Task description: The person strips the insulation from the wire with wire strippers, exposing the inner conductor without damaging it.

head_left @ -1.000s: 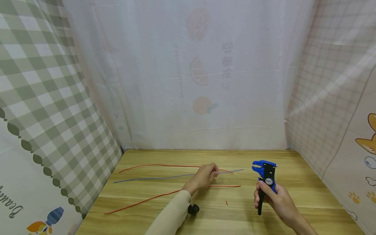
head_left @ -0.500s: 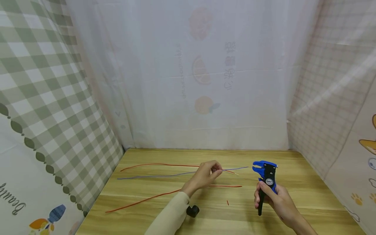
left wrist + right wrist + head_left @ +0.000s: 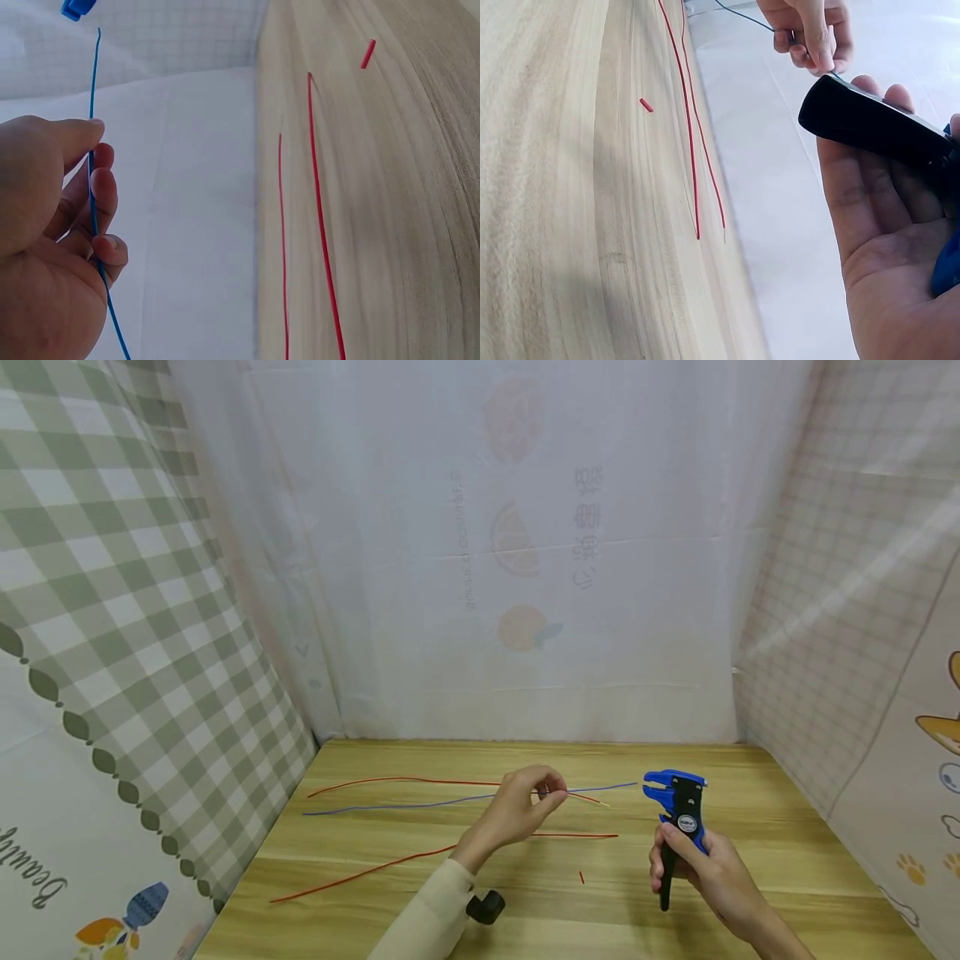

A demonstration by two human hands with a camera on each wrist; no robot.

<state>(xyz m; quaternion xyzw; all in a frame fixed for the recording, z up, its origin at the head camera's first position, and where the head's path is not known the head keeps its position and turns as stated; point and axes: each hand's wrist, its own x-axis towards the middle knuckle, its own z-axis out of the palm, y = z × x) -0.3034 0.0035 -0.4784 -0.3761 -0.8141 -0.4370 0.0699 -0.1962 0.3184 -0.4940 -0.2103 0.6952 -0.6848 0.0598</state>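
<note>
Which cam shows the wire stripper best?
Head: the stripper shows from blue jaws to black handle, partly covered by the right hand. Left wrist: only a blue bit at the top edge. Right wrist: handle close up, blue parts cut off by the right edge.

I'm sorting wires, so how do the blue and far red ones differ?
The blue wire is pinched in the left hand; the far red wire rests on the table. The far red wire has a bare tip; the blue wire shows none. Both are long and thin.
</note>
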